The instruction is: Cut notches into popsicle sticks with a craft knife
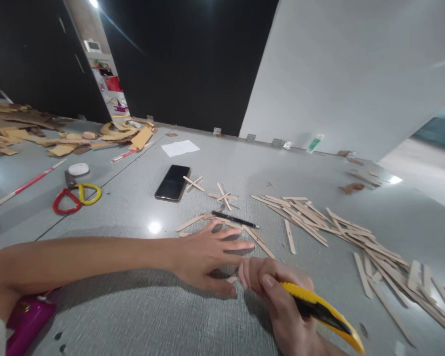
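Note:
My right hand (pixel 278 291) is wrapped round a yellow and black utility knife (pixel 321 311), its body pointing back toward the lower right; the blade end is hidden by my fingers. My left hand (pixel 211 254) lies on the grey table with its fingers spread, the index fingertip meeting my right fist. Between its thumb and index finger a small piece of wooden craft stick (pixel 232 279) shows, mostly covered. Just beyond my left fingers are a black pen (pixel 235 219) and several loose craft sticks (pixel 259 241). Two small crossed-stick shapes (pixel 224 195) lie farther off.
A long pile of craft sticks (pixel 356 237) spreads to the right. A phone (pixel 173 183), white paper (pixel 180 148) and red-and-yellow scissors (pixel 76 195) lie beyond my left arm. Cardboard scraps (pixel 70 141) cover the far left. A purple device (pixel 29 321) sits under my left arm.

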Demonstrator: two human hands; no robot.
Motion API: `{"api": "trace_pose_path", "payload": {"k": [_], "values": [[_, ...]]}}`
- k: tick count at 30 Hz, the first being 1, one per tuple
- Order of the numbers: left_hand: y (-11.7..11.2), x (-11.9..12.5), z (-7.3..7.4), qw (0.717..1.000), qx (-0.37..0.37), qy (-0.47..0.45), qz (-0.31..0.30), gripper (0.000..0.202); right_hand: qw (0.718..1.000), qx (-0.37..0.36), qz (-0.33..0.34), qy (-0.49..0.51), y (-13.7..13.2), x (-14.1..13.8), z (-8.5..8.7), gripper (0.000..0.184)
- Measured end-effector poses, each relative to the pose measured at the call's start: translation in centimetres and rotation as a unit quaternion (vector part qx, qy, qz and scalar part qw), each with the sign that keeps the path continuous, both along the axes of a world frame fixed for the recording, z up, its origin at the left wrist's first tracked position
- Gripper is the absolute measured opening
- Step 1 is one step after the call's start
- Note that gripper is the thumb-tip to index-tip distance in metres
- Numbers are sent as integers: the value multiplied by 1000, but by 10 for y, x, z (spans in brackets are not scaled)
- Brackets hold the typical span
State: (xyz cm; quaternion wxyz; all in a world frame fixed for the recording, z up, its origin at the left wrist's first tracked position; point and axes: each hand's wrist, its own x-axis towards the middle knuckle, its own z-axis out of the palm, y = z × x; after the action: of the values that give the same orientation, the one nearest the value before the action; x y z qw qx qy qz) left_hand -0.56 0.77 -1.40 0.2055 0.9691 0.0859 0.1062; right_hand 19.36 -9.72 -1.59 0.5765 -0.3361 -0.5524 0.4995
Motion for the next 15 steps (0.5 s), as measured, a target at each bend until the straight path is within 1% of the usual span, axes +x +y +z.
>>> {"api": "trace_pose_path", "payload": {"k": [4, 7, 11, 15], "values": [[1, 0, 0, 1000, -7, 8, 9, 48, 1000, 10, 16, 4, 8, 0, -1, 43], [0, -1, -2, 1000, -8, -1, 22, 50, 1000, 18, 19, 9, 11, 2, -2, 42], [-1, -1, -6, 999, -4, -2, 36, 53, 999, 28, 28, -1, 8, 6, -4, 41], [-2, -1, -7, 999, -3, 10, 39, 53, 999, 26, 39, -9, 5, 6, -6, 39]]}}
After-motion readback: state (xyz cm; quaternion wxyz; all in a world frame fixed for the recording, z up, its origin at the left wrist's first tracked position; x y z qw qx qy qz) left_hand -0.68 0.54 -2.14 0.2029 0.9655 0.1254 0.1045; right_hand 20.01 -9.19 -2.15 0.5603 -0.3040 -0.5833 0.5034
